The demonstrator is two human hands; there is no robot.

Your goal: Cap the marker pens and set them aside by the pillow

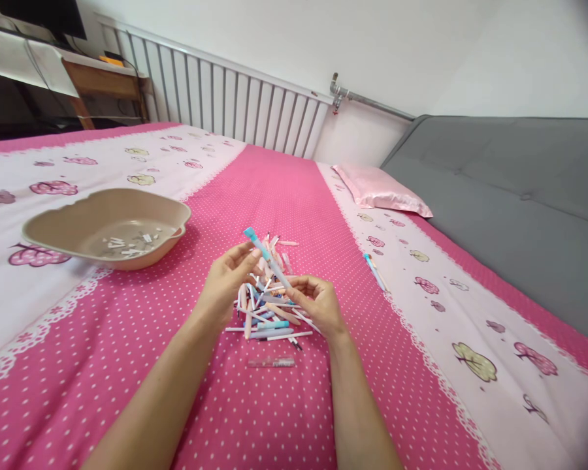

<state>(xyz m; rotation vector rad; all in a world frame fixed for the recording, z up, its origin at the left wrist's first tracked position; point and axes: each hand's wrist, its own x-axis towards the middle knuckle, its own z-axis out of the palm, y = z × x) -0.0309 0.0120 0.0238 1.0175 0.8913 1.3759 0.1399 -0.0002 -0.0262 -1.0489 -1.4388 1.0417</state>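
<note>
A pale pen with a light-blue end (276, 268) is held slantwise between my two hands, above a heap of pen parts. My left hand (230, 274) pinches it near the blue end. Lower down, my right hand (319, 301) grips the other end with thumb and fingers. Beneath them spreads the heap of pen parts (274, 314): white refills, pinkish barrels and blue pieces, partly hidden by my hands. Nearer to me lies a clear plastic tube (271, 362). Off to the right rest pens with blue ends (375, 273).
A beige basin (78, 230) with small white pieces in it stands at the left on the pink bedspread (279, 176). A pink pillow (379, 189) lies by the grey headboard (509, 189). At the back are a white radiator (215, 91) and a wooden desk (102, 81).
</note>
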